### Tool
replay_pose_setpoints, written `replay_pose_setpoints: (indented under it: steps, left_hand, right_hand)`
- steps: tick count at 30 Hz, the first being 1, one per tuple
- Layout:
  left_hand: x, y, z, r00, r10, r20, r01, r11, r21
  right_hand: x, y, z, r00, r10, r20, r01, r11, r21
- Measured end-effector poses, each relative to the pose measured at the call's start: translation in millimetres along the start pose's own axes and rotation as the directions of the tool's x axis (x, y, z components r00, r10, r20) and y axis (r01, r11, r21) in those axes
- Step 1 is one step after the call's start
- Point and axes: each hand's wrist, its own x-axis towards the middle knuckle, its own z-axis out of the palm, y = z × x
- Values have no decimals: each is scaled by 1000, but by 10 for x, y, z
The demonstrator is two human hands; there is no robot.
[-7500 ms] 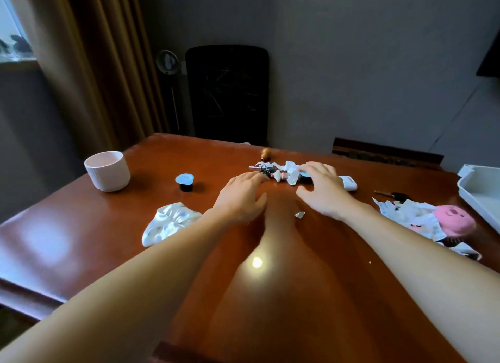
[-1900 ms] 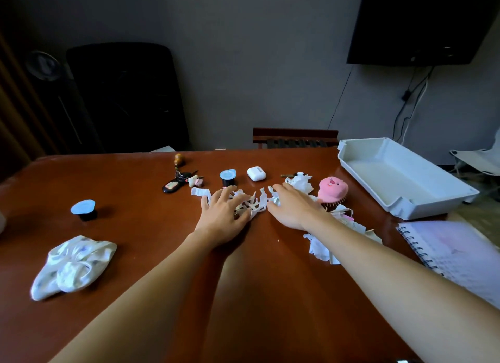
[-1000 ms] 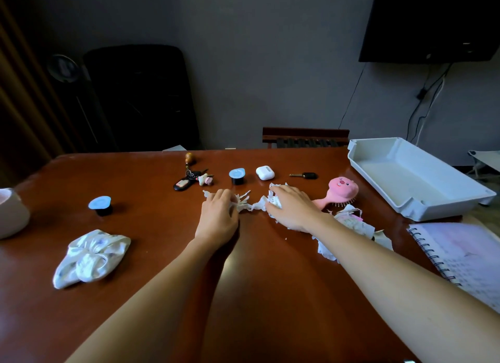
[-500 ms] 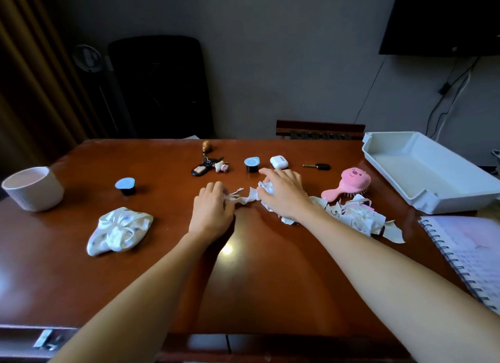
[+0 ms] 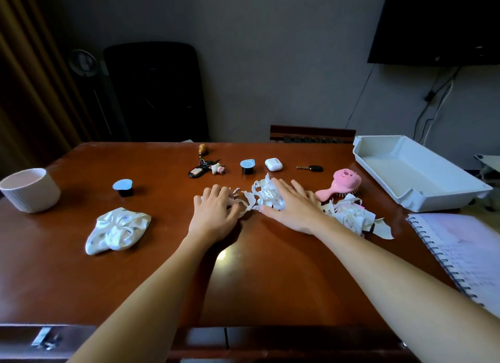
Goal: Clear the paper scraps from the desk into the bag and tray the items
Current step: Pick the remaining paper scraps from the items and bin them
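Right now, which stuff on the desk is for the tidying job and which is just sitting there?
For the job: paper scraps, crumpled white bag, white tray, pink hairbrush, earbud case, key ring.
Probably just lying about: ribbed white cup, spiral notebook.

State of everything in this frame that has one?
tray: upright, empty.
paper scraps: loose, heaped, not yet bagged.
bag: crumpled, lying flat.
cup: upright.
earbud case: closed.
left hand: fingers curled on paper scraps.
right hand: flat, pressing paper scraps.
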Motion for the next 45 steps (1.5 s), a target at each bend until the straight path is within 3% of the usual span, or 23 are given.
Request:
replay_pose_setpoints:
  steps: [11, 17, 24, 31, 40, 45]
  left_hand:
    - [-8, -42, 2, 1000, 27, 15, -26, 996, -86]
    - [20, -29, -21, 989, 113, 92, -106, 991, -79]
    - [-8, -7, -33, 958, 154, 240, -155, 988, -14]
    - [-53, 23, -95, 973, 119, 195, -104, 991, -88]
    - [-70, 11, -73, 991, 96, 90, -86, 991, -106]
    - [-6, -41, -4, 986, 152, 73, -145, 984, -104]
  right_hand:
    - [-130, -410, -106, 992, -90, 91, 82, 992, 96]
    - [12, -276, 70, 969, -204, -136, 196, 978, -66]
    - [33, -140, 206, 983, -136, -122, 125, 987, -99]
    - [27, -113, 314, 933, -114, -342, 147, 987, 70]
    - [-46, -153, 296, 903, -59, -426, 97, 993, 69]
    - [8, -131, 314, 892, -68, -446, 79, 997, 6]
